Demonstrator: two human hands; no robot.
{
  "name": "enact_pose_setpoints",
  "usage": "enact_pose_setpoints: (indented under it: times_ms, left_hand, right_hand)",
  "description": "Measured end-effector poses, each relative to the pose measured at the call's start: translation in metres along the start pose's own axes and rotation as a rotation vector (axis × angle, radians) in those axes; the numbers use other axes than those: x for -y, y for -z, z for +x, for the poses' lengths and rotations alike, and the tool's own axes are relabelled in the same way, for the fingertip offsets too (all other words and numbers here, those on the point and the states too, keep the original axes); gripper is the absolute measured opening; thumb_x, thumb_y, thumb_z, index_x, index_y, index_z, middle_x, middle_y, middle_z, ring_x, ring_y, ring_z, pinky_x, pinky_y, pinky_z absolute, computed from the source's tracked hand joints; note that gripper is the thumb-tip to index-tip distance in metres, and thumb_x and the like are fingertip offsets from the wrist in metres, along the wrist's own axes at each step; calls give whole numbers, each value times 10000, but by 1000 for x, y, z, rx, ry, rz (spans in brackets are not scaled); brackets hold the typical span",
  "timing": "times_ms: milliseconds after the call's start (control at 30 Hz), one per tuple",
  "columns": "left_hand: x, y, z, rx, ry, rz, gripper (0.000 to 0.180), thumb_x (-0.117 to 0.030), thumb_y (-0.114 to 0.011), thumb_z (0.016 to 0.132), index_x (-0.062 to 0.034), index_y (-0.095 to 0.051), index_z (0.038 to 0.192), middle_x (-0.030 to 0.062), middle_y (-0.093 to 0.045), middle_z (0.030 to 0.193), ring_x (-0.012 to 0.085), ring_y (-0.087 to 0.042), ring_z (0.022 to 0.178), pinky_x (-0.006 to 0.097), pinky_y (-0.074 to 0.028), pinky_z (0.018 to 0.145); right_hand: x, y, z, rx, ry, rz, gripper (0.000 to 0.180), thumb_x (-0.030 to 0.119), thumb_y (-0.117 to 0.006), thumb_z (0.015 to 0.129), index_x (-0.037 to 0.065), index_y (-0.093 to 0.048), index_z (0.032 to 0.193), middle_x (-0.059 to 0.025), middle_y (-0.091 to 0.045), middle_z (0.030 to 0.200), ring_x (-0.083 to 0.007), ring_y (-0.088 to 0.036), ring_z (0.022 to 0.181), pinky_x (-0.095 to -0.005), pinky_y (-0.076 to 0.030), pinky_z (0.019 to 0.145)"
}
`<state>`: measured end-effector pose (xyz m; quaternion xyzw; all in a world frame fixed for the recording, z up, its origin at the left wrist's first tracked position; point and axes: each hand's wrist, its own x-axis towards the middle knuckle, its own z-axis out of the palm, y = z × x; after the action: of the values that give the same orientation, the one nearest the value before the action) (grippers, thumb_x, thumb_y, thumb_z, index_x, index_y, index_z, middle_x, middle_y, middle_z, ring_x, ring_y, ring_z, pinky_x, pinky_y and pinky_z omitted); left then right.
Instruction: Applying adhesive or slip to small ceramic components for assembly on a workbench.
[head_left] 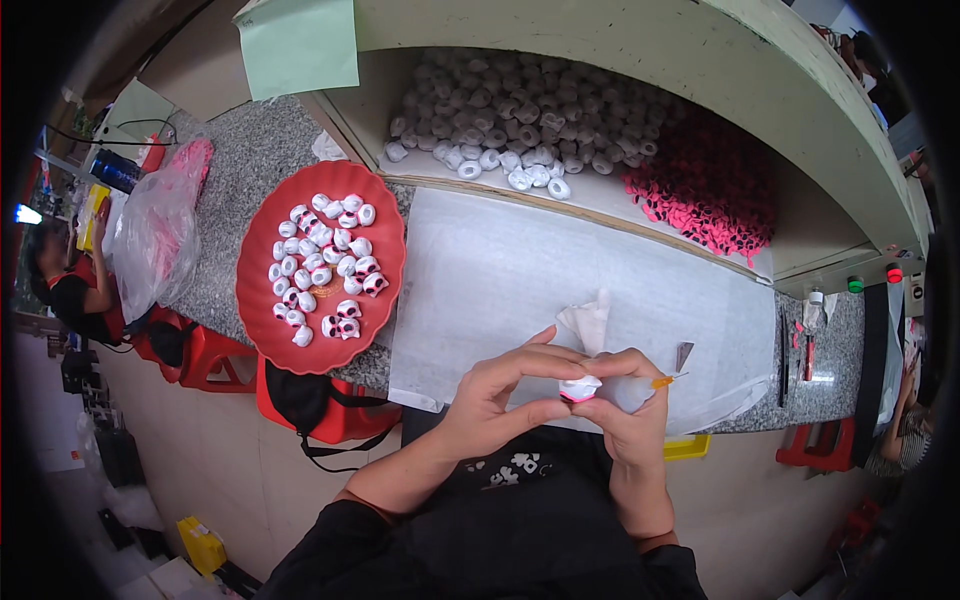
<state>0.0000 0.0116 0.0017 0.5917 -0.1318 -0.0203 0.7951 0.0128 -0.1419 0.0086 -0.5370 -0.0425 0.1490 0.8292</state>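
Head view, both hands (560,395) pinching small white-pink piece (579,389) past counter edge (400,385), white sheet (520,280) bare.

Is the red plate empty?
No, the red plate holds many small white pieces, some trimmed with pink.

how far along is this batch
Done: about two dozen white-and-pink pieces lie on the red tray. In hand: both hands, left hand and right hand, hold one piece with a squeeze bag. Left: heaps of white pieces and pink pieces on the shelf.
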Motion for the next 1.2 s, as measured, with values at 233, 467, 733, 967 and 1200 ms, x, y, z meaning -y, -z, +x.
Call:
enact_pose_setpoints:
  times_ms: [233,467,733,967,1200]
  left_hand:
    - [3,1,4,51,-153,61,223,-110,-648,679,-48,-570,879,121,-588,902,261,-548,902,474,-213,936]
    - [2,3,1,3,-194,134,187,-91,-623,703,-40,-572,876,124,-588,905,252,-551,894,464,-231,932]
    - [3,-2,-1,15,-117,117,200,-62,-604,712,-53,-569,909,88,-580,942,214,-531,931,433,-249,949]
    - [9,13,-3,-21,-82,93,217,-17,-600,704,-47,-557,914,84,-580,933,206,-523,950,420,-235,957]
    - [18,23,0,16,-36,-82,241,-5,-588,712,-42,-542,945,81,-578,946,207,-530,941,436,-183,976]
  right_hand:
    - [0,4,0,93,58,69,243,-64,-658,618,-17,-562,836,-86,-585,807,-127,-551,756,-230,-427,678]
    - [-4,-2,2,63,106,52,242,-54,-673,608,-19,-561,820,-94,-584,804,-129,-547,756,-232,-420,686]
    - [-5,9,-12,-65,-9,-1,282,-54,-681,568,-15,-547,813,-105,-577,814,-148,-542,766,-251,-420,699]
    - [-6,-6,3,-91,-76,-40,265,-70,-659,591,-20,-541,823,-100,-572,792,-147,-545,740,-254,-439,679]
    - [-5,-7,12,-3,-84,-85,280,-58,-662,605,-30,-545,857,-100,-578,786,-131,-550,682,-243,-450,629]
